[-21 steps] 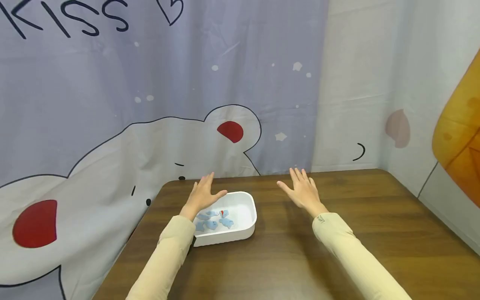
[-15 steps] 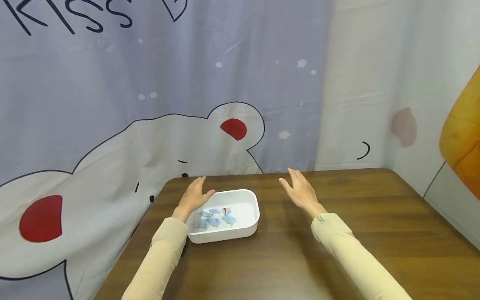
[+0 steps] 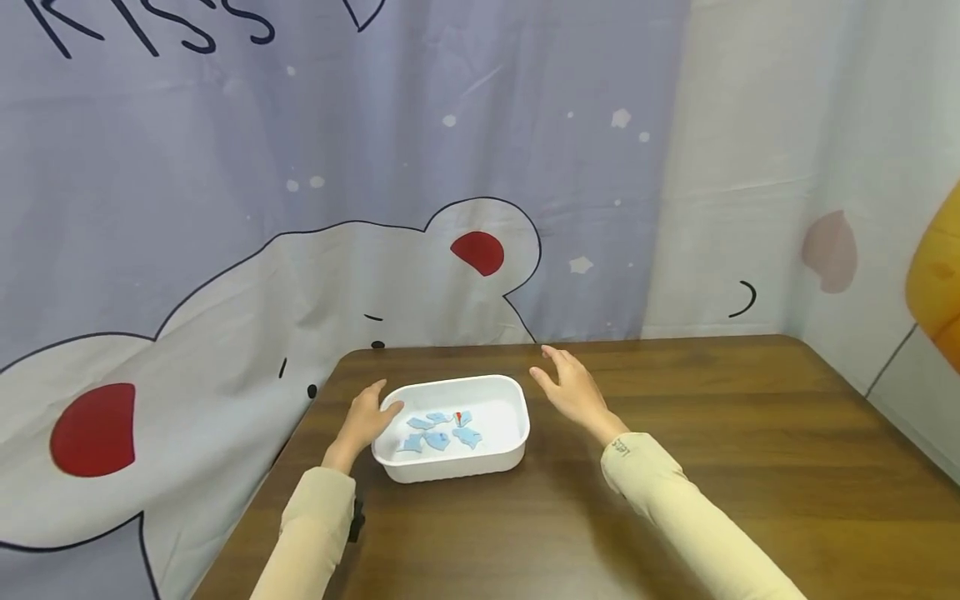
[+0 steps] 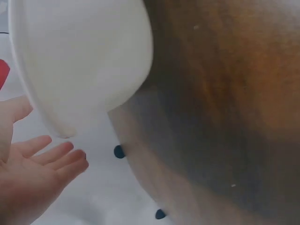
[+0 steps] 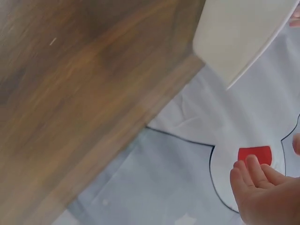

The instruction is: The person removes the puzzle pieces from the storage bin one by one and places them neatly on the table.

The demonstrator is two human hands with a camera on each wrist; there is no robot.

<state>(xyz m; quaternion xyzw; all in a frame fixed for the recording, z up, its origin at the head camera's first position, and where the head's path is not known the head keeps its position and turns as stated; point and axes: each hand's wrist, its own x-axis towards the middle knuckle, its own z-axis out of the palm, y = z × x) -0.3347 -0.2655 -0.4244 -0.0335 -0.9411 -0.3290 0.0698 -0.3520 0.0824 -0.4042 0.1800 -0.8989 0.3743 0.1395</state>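
A white plastic tub (image 3: 450, 468) stands on the wooden table, with several light-blue irregular pieces (image 3: 437, 439) lying flat on its floor; one of them carries a red mark. My left hand (image 3: 363, 422) is at the tub's left end, fingers extended and thumb spread toward the rim; whether it touches is unclear. To the right of the tub, my right hand (image 3: 573, 392) hovers with fingers loosely extended, apart from the rim. The left wrist view shows the left hand (image 4: 37, 173) beside the tub wall (image 4: 89, 56). In the right wrist view, the right hand (image 5: 267, 192) holds nothing.
The brown wooden table (image 3: 720, 467) extends to the right and front. Behind it hangs a printed curtain (image 3: 450, 167) meeting the table's back edge. A small black object (image 3: 357, 521) shows beside the left sleeve.
My left hand has moved left and down to the tub's left end. My right hand has shifted left toward the tub's right end. The head view has tilted slightly.
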